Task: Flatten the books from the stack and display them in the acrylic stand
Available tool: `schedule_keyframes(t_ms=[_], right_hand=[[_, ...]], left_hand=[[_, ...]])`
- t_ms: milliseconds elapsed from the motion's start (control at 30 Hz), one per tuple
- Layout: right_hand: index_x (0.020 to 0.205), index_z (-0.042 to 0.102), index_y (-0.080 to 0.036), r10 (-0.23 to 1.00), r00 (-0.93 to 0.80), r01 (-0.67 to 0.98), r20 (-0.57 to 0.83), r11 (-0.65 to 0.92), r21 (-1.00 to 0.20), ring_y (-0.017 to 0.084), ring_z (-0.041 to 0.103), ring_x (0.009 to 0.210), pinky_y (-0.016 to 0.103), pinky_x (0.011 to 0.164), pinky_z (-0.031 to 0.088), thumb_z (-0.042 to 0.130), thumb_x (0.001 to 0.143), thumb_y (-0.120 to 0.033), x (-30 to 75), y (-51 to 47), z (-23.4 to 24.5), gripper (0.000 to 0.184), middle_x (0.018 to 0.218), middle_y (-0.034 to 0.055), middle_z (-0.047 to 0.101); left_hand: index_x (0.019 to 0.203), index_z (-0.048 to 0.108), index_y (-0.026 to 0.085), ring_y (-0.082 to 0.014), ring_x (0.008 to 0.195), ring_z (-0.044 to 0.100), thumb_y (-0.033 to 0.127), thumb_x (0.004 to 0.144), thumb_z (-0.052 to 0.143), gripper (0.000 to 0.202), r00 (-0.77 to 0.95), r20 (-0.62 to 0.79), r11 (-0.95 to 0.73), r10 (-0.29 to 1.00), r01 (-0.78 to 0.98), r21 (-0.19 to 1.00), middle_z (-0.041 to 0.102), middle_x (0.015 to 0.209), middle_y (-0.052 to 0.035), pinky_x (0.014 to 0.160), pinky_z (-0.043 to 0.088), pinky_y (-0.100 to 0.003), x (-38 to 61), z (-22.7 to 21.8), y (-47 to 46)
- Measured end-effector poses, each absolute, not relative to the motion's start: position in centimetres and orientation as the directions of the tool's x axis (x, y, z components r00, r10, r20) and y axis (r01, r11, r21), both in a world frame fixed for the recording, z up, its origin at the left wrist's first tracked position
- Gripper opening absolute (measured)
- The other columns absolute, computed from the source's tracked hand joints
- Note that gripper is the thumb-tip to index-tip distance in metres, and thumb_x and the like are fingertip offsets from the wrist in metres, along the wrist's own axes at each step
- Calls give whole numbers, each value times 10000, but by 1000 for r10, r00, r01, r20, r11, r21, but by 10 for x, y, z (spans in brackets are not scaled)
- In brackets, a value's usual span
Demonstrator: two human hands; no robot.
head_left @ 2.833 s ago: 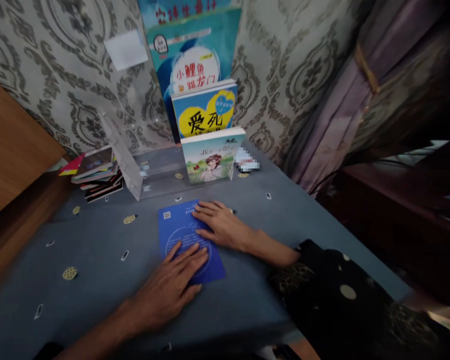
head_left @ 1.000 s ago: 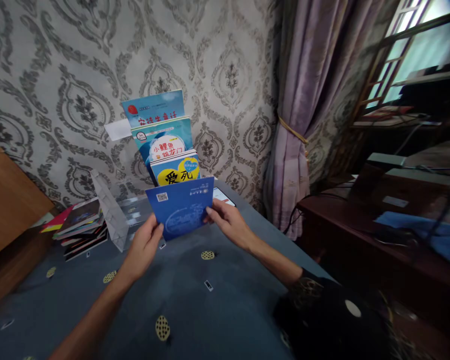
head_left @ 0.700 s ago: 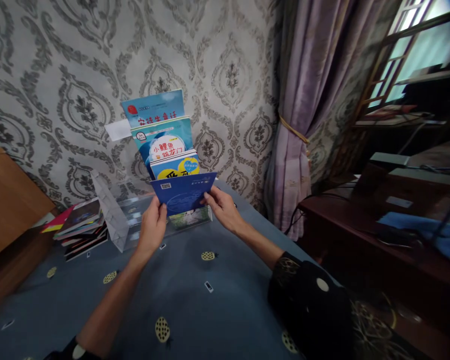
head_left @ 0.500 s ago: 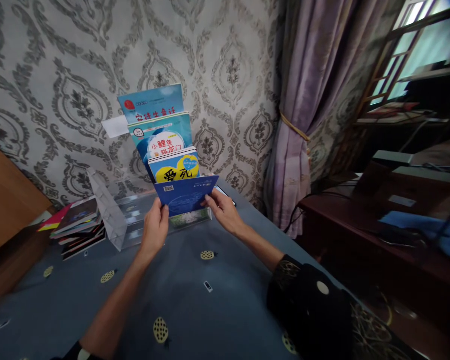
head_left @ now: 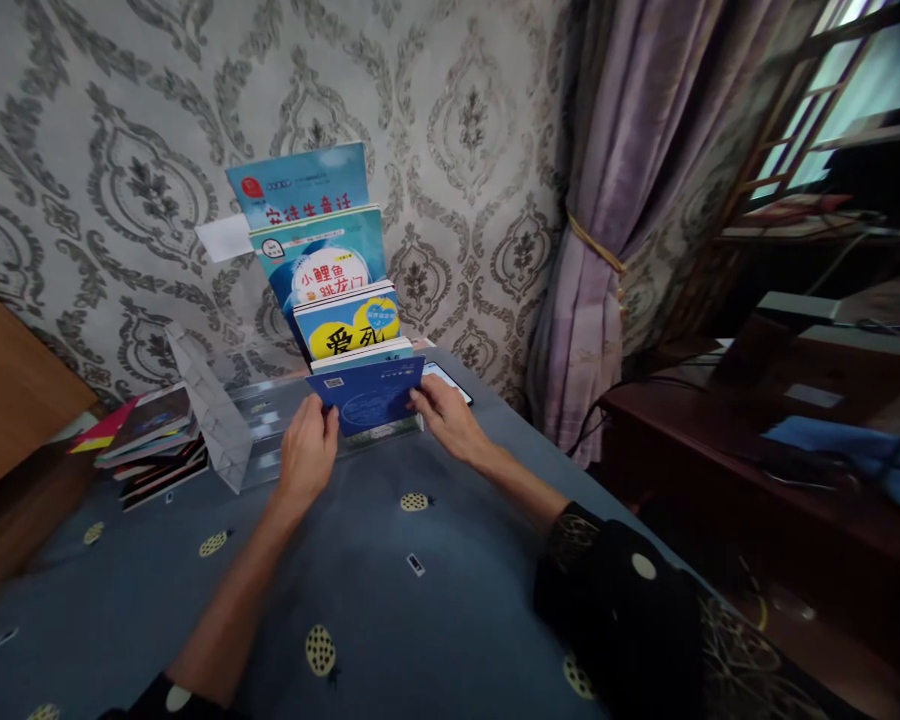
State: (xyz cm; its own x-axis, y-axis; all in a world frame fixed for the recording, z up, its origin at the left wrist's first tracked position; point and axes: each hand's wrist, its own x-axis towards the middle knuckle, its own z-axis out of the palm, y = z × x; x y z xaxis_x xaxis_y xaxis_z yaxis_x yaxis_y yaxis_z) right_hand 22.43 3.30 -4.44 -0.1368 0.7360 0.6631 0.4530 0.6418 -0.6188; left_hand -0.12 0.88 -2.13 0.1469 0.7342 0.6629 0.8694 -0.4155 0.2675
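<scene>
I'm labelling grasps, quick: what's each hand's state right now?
Left hand: closed, holding the blue booklet by its left side.
Right hand: closed, holding the same booklet by its right side.

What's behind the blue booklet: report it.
Behind the blue booklet, a pale book shows only its top and bottom strips; its middle is covered. Farther back rise a yellow-heart book, a teal book and, highest, a sky-blue book, their lower parts hidden.

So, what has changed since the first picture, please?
The blue booklet lay flat on the table; now it is lifted forward, held by its sides in the left hand and right hand, before the standing books. Those books, the clear stand and the book pile stayed in place.
</scene>
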Motion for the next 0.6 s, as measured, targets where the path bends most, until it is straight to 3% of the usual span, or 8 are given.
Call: schedule_keyframes(t_ms=[100, 300, 600], right_hand=[[782, 474, -232, 731, -121, 499, 672, 630, -595, 193, 558, 778, 325, 729, 449, 417, 936, -272, 224, 34, -47, 168, 795, 25, 551], [948, 519, -212, 764, -24, 508, 645, 565, -650, 198, 579, 822, 337, 758, 459, 457, 906, -263, 224, 32, -55, 91, 873, 48, 622], [1193, 515, -166, 739, -9, 525, 674, 577, -625, 225, 618, 859, 394, 791, 506, 443, 884, -223, 222, 36, -67, 322, 963, 98, 632]], left_hand=[[856, 453, 220, -232, 835, 603, 240, 938, 403, 98, 141, 659, -410, 739, 870, 274, 593, 865, -61, 734, 466, -337, -1, -22, 10], [865, 426, 225, -228, 798, 633, 250, 944, 426, 83, 102, 620, -367, 778, 874, 318, 612, 839, -42, 697, 461, -324, -2, -24, 11], [987, 396, 220, -236, 847, 699, 221, 980, 450, 54, 46, 523, -297, 851, 863, 408, 703, 914, -62, 673, 456, -287, -1, -22, 8]])
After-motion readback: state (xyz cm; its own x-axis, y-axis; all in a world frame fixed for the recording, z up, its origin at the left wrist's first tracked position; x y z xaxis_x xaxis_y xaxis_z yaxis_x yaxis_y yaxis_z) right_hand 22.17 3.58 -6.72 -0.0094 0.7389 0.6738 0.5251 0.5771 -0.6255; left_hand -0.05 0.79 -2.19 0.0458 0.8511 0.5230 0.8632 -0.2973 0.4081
